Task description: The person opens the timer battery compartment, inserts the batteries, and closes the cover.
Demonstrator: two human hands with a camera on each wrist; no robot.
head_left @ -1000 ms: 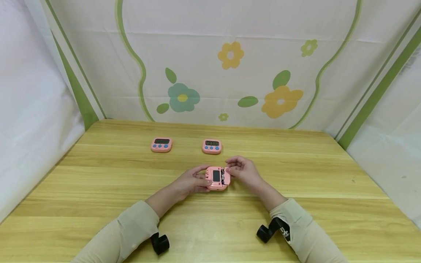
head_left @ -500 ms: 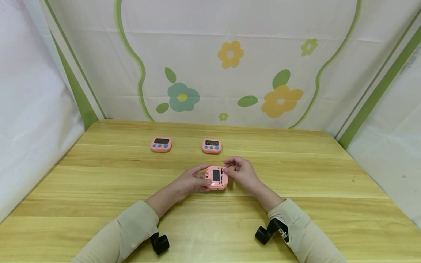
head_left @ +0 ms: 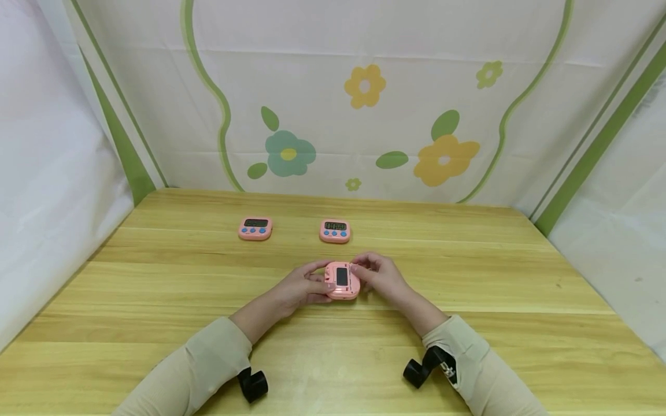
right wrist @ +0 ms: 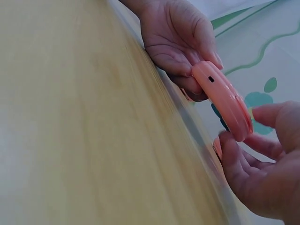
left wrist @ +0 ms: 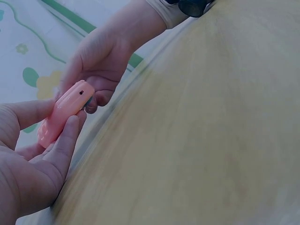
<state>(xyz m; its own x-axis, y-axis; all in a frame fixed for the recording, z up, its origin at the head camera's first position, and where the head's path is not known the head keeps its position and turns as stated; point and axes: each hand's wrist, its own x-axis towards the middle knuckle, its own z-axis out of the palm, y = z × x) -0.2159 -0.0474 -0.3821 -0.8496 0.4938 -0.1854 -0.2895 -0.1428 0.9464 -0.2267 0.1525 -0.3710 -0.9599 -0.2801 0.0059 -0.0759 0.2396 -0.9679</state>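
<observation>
My left hand [head_left: 300, 290] grips a pink digital timer [head_left: 341, 281] by its left side, thumb on the upturned back. A dark rectangle shows on that back. Along the right end lies its pink battery cover [head_left: 355, 283], nearly flush, with a thin dark seam beside it. My right hand [head_left: 385, 277] pinches that end, its thumb on the cover and fingers at the far edge and underneath. Seen edge-on in the right wrist view, the timer [right wrist: 222, 101] is tilted between both hands, with a small dark slot in its side.
Two more pink timers with blue buttons lie face up farther back on the wooden table [head_left: 442, 248], one at left [head_left: 255, 229] and one near the middle [head_left: 335, 231]. A white flowered cloth [head_left: 322, 69] hangs behind the table.
The battery cover has slid left onto the timer, hiding the battery compartment seen earlier. My right hand has moved slightly left with it; my left hand stays in place.
</observation>
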